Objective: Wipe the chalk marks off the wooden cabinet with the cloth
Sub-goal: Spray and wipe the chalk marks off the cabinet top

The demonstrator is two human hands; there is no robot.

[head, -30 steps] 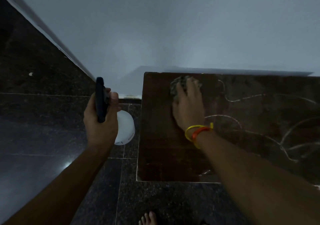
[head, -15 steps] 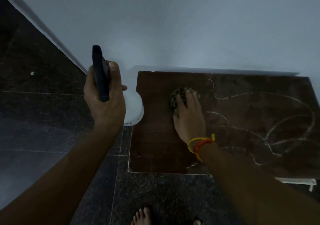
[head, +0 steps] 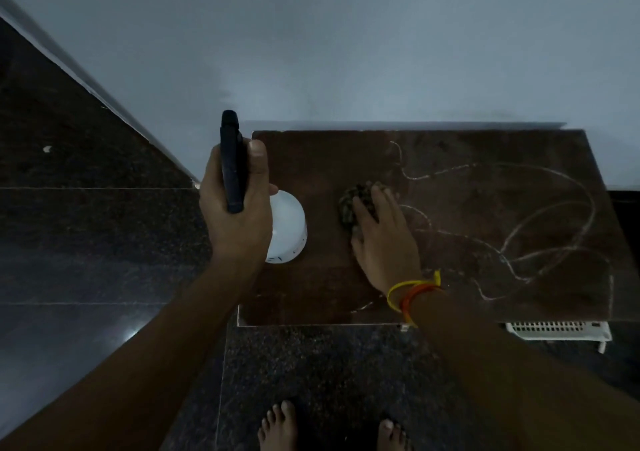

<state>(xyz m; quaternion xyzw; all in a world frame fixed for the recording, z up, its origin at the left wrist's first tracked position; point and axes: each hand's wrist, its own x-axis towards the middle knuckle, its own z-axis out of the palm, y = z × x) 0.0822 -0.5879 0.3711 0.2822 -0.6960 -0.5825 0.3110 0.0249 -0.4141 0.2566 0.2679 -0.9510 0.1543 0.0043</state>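
The right hand [head: 382,242] lies flat on the top of the wooden cabinet [head: 311,287] and presses a dark, bunched-up cloth [head: 356,197] down under its fingers, so its grip is holding the cloth against the wood. A second ago the cloth was up near the back left corner of the top. Now it has slid toward the front and sits closer to the middle, just beside the first chalk marks [head: 540,239]. The left part of the top looks dark and clean, with only a small streak left near the front edge. The white loops and lines on the right part are all there, so I think a lot of the wiping is not done yet. The left hand [head: 239,215] has its grip wrapped tight around a white spray bottle [head: 287,228] with a black top. That hand has come over from above the floor [head: 86,242] and now holds the bottle by the left edge of the cabinet. I guess the next rubs should go right, over the chalk lines. Bare feet [head: 278,423] stand on the floor below.
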